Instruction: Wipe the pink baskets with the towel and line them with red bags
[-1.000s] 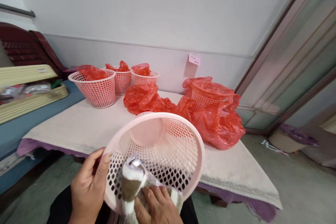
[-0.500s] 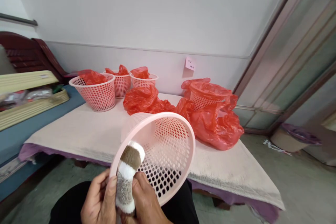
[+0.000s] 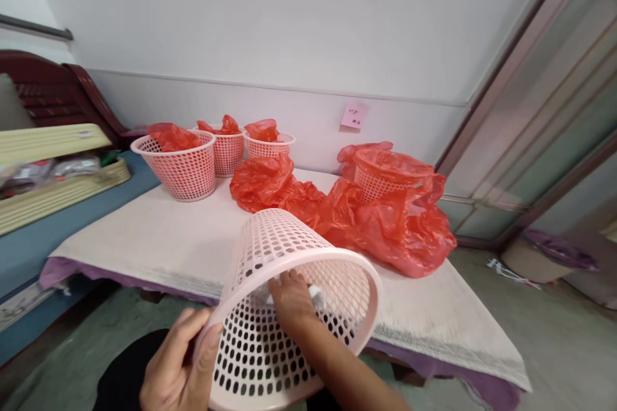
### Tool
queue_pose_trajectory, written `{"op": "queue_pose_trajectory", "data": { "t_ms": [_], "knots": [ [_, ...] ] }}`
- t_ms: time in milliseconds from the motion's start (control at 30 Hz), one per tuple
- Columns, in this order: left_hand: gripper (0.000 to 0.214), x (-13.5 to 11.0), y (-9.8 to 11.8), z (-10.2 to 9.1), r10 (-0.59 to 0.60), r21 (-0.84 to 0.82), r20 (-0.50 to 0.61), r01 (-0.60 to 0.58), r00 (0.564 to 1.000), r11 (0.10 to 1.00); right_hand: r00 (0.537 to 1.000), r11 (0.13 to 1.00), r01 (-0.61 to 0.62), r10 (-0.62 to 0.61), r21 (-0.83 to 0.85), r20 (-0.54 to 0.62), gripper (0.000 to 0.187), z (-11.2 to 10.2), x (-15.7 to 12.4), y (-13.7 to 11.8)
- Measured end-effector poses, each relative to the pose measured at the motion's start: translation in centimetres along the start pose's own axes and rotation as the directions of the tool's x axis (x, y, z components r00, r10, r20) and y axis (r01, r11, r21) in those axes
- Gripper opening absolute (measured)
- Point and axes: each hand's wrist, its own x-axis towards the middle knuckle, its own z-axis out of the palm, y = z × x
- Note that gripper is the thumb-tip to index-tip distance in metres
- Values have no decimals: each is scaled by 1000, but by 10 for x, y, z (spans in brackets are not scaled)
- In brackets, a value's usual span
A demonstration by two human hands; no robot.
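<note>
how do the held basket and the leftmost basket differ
The held basket is tipped sideways; the leftmost basket stands upright. The held basket contains the right hand and a cloth; the leftmost basket, a red bag. Both are pink and perforated.

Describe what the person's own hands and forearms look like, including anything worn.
The left hand and right hand wear no gloves. The right forearm is bare where it shows, with no sleeve, watch or bracelet visible; the left forearm is out of view. Black clothing covers a leg.
</note>
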Motion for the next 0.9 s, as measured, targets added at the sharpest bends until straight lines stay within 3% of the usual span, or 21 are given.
{"op": "queue_pose_trajectory", "data": {
  "t_ms": [133,200,267,367,533,633,700,800,867,900],
  "knots": [
    [17,25,5,-3,-1,45,5,1,1000,999,983,974,182,-178,134,-35,24,1,-45,-23],
    [12,40,11,-3,-80,47,5,79,997,996,921,909,379,-351,174,-168,11,5,-70,-31],
    [13,55,20,0,-231,19,-2,231,973,973,825,873,484,-432,60,-365,12,12,-88,-35],
    [20,74,32,7,-435,-71,14,435,900,898,725,908,390,-405,-154,-557,21,24,-100,-33],
    [31,84,28,12,-433,-164,117,447,894,879,661,909,362,-408,-209,-630,23,31,-93,-32],
    [36,67,24,11,-487,-146,127,502,864,852,665,909,405,-364,-95,-652,34,17,-88,-41],
    [41,47,26,11,-540,-164,174,564,824,809,714,888,440,-258,131,-651,55,0,-86,-51],
    [42,17,30,13,-627,-207,116,636,770,743,820,700,462,-103,545,-563,69,-25,-84,-65],
    [37,5,29,12,-655,-199,16,645,755,738,858,586,456,-89,670,-506,66,-30,-83,-72],
    [33,3,27,11,-638,-189,-19,623,770,759,865,576,458,-114,677,-489,67,-28,-81,-74]
  ]
}}
